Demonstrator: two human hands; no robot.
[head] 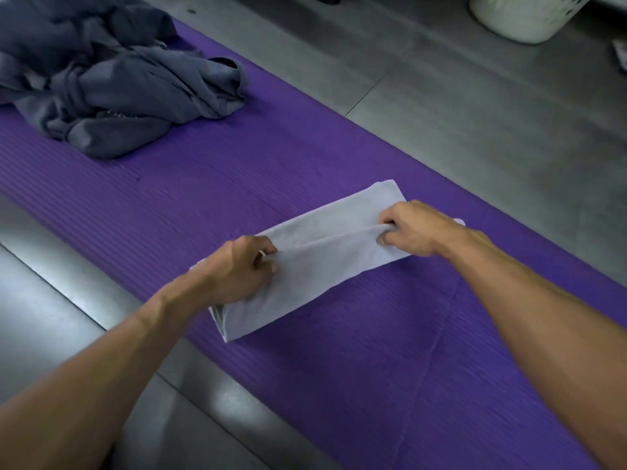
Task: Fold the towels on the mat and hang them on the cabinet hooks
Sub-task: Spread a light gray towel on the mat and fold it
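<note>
A light grey towel (319, 262), folded into a long narrow strip, lies across the purple mat (237, 184). My left hand (237, 269) pinches the strip at its near-left end. At the far-right end my right hand (412, 228) grips it too, and a raised crease runs between the two hands. A heap of crumpled dark grey towels (101, 86) sits on the mat at the upper left, well apart from both hands. The cabinet hooks are out of view.
Grey floor tiles (475, 113) surround the mat. A white perforated laundry basket (522, 15) stands on the floor at the top right. A small printed object (621, 56) shows at the right edge.
</note>
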